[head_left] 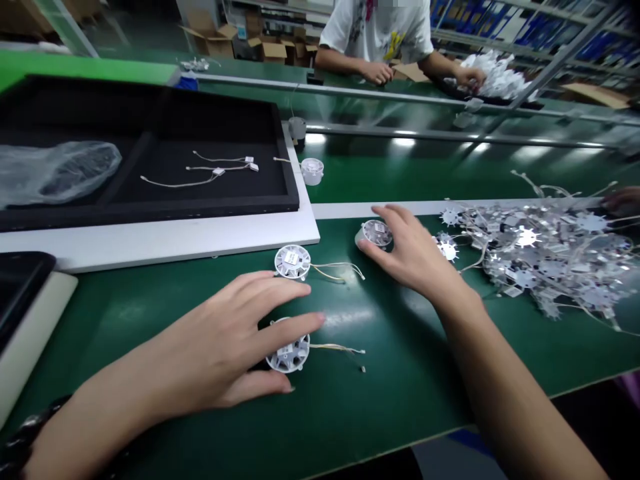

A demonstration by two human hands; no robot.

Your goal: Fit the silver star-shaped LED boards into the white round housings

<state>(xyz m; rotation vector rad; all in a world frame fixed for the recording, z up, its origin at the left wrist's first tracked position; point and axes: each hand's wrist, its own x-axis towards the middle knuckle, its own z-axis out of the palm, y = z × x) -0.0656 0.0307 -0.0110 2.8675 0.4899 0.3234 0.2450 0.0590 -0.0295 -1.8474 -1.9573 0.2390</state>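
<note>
My left hand (250, 330) hovers with spread fingers over a round white housing (289, 357), partly covering it. Just above lies a second round white housing (293, 261), with a star-shaped metal plate inside and thin wires running right. My right hand (407, 250) grips a third round white housing (375, 235) between thumb and fingers, at the edge of a white strip. To its right is a heap of star-shaped metal plates (535, 250) with wires attached. A tiny loose piece (363, 369) sits on the green table.
A black foam tray (210, 200) holds a clear plastic bag (65, 170) and several wired connectors (219, 172). Beyond its corner stands another white housing (313, 171). Metal rails (390, 133) cross the far side. A co-worker (377, 40) handles white material opposite. Another person's hand (623, 198) shows at far right.
</note>
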